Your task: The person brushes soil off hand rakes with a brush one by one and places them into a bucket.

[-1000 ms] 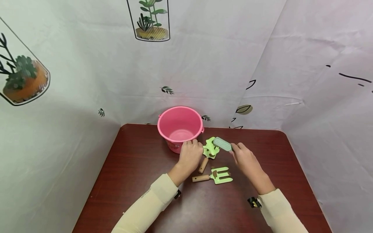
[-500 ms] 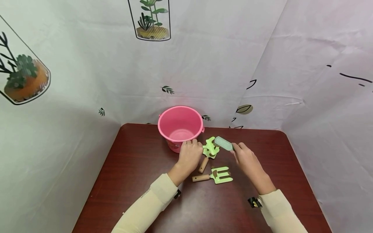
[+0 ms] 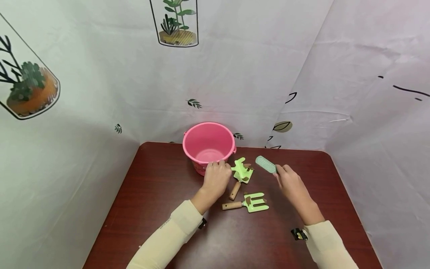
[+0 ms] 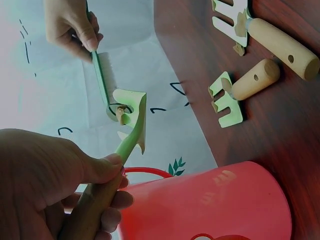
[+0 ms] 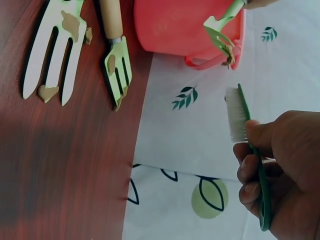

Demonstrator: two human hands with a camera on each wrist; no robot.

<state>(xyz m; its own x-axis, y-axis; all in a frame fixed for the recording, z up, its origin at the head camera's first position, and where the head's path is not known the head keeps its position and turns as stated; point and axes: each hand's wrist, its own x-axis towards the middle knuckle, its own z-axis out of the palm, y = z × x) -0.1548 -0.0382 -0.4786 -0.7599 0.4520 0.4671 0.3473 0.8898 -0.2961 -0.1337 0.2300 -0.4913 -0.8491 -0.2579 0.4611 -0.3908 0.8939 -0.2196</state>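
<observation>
My left hand [image 3: 216, 178] has its fingers curled around the wooden handle of the bent green rake [image 4: 131, 139], and it holds the rake up off the counter [image 3: 161, 190]. The rake's head is up in the air, beside the pink bucket [image 4: 215, 205]. My right hand [image 3: 290, 183] pinches the green brush [image 3: 266, 164] by its handle, with thumb and fingers on it. The brush's white hairs are near the rake but not touching it; I can see a gap. I think I am cleaning the rake, and that job does not look done, because brown bits [image 4: 120, 114] hang on its prongs. I can't tell how much dirt has come off. The small fork [image 4: 245, 89] lies on the counter by the bucket, and the big fork [image 4: 282, 45] lies closer to me. Both have brown spots on them, so I guess both of them are left to do. All three tools are outside the bucket. My next move, I think, should be to bring the brush back to the rake's prongs and rub gently, so bits don't fly about.
</observation>
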